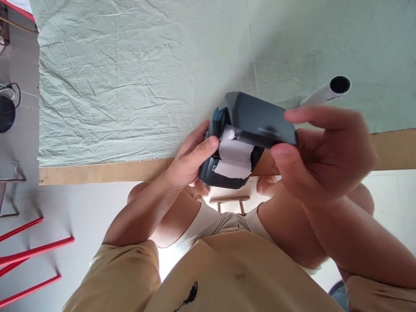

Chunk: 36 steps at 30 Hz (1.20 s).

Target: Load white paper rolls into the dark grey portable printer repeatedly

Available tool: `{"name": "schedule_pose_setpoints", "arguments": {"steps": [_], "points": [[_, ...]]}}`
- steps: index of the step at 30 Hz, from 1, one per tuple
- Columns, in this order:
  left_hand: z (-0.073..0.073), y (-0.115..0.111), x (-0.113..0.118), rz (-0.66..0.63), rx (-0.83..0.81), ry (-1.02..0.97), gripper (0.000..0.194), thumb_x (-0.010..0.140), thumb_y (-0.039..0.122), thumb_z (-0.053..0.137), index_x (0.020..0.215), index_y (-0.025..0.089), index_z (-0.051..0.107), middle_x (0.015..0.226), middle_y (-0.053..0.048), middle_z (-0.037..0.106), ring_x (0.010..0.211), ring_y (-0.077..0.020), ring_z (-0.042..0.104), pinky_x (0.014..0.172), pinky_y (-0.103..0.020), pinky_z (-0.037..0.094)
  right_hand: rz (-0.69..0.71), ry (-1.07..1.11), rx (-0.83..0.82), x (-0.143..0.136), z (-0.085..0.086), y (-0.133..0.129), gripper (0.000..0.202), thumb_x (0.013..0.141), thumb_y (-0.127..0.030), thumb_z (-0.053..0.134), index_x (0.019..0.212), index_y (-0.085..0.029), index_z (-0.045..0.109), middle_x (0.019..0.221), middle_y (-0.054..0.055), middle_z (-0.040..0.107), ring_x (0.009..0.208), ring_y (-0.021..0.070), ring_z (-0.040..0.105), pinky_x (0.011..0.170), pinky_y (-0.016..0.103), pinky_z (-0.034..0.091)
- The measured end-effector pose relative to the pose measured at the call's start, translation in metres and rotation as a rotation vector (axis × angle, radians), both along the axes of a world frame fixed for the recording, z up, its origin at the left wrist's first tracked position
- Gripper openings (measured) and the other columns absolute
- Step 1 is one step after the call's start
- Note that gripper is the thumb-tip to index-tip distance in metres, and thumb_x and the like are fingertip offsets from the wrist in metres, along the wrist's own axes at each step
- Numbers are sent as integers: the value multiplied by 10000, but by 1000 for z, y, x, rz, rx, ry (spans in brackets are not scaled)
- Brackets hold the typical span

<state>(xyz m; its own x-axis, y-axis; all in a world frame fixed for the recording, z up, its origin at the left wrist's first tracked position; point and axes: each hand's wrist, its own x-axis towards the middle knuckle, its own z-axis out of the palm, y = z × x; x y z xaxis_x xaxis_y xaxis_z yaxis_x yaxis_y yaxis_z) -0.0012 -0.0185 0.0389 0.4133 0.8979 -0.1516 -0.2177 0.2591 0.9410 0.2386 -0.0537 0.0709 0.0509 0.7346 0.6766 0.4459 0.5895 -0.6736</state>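
A dark grey receipt printer [224, 180] is held up over the table's near edge, with its cover [260, 117] swung up. A strip of white paper with a torn end [235, 158] hangs out of it across the front. My left hand [191, 156] grips the body at its left side, thumb on top beside the paper. The fingers of my right hand [328, 151] are closed on the right end of the cover, thumb below and index finger above. The inside of the paper compartment is mostly hidden by the cover.
A white tube [320, 95] with a dark open end is on the pale green cloth [130, 78], behind my right hand. The table's bare wooden edge [97, 173] runs in front of me. Red metal legs [39, 251] stand on the floor at left.
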Motion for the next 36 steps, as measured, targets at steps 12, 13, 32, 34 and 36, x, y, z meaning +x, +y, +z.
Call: {"name": "schedule_pose_setpoints", "arguments": {"steps": [12,13,32,34,36], "points": [[5,0,0,-23,116,10,698,1093,879,833,1358,239,921,1080,-73,891,906,-274,811,878,-425,690,-121,-165,29,-3,-9,8,164,1135,-183,764,1088,-321,689,869,-62,822,637,136,768,467,283,424],[6,-1,1,-23,116,3,668,1098,866,836,1329,244,920,1036,-62,866,882,-265,790,875,-420,682,-138,-254,-35,-2,-5,5,161,1152,-174,747,1103,-328,741,936,-52,892,626,138,759,497,310,467],[10,2,3,-43,132,55,695,1065,903,844,1249,239,937,1012,-87,869,927,-295,816,788,-388,657,77,-312,-281,5,28,-7,369,964,-149,763,1282,-335,795,1022,-69,910,569,106,616,560,287,589],[10,-1,6,17,102,57,719,1097,936,788,1248,248,932,1016,-82,881,981,-312,849,833,-404,694,152,-151,-366,12,28,-8,313,1046,-261,772,1343,-359,793,1127,-25,919,625,145,698,526,324,607],[10,-3,8,52,70,23,735,1132,947,737,1277,252,924,1050,-81,899,971,-303,866,797,-394,688,172,2,-458,26,21,-4,302,1171,-500,703,1435,-390,801,1151,45,889,776,236,824,499,365,588]]}}
